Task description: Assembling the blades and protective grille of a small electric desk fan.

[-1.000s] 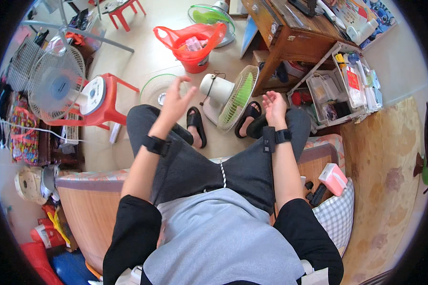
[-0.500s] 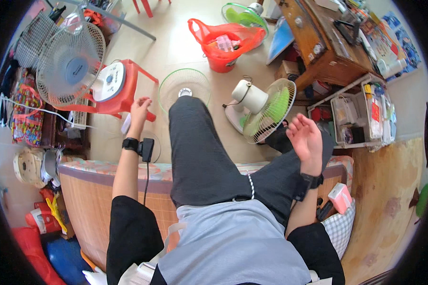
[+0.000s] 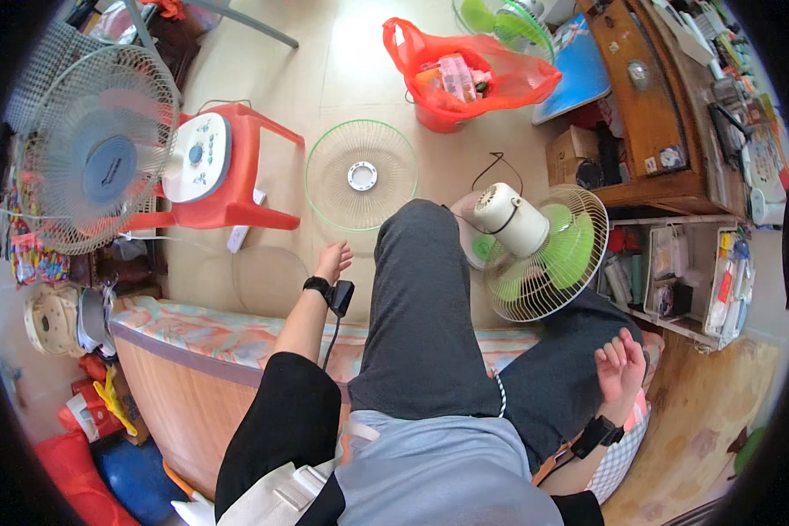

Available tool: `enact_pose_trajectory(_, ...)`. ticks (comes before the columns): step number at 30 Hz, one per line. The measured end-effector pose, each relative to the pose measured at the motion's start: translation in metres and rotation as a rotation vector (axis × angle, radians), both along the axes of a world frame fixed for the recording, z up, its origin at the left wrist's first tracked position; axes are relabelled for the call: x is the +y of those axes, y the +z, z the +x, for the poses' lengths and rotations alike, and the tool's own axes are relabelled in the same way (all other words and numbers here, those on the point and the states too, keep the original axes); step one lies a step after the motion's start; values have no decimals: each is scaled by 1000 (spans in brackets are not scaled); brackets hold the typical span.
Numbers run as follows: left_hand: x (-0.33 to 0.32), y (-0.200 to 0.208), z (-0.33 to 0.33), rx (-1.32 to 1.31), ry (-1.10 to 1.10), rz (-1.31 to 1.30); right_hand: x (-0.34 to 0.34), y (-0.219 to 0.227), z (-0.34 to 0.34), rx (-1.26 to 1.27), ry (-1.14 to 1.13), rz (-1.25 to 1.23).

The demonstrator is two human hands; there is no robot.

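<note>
My left hand (image 3: 333, 261) hangs beside my left knee with nothing in it, its fingers loosely bent and slightly apart. Ahead of it, a round fan grille with a green rim (image 3: 362, 177) lies flat on the floor. My right hand (image 3: 621, 364) is raised over my right thigh, empty, palm up and fingers half curled. Between my legs a fan with a white motor housing (image 3: 515, 219) and green blades (image 3: 572, 250) leans toward the right, touching or close to my right leg; its base is partly hidden behind my knee.
A red stool (image 3: 259, 215) at the left bears another fan's white control base (image 3: 197, 156). Ahead stands a bin in a red plastic bag (image 3: 517, 92), near a green-bladed fan (image 3: 508, 22). A wooden desk (image 3: 649, 96) and white rack (image 3: 675, 323) line the right.
My view has shifted, so the floor things appear displaced. My left hand has come back toward my left knee. My right hand has moved back and right, away from the leaning fan, its fingers more curled.
</note>
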State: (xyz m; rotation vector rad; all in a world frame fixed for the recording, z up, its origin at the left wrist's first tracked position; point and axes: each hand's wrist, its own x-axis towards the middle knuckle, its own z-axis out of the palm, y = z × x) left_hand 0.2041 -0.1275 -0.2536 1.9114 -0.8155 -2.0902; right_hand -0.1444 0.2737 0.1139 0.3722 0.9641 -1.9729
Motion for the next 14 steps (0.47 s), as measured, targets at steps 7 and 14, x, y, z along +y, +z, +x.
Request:
enact_pose_trajectory(7, -16, -17, -14, -99, -13, -3, 14, -15, 2, -70, -186, 130)
enact_pose_trajectory(14, -12, -69, -8, -32, 84, 69, 11, -25, -3, -88, -221, 247)
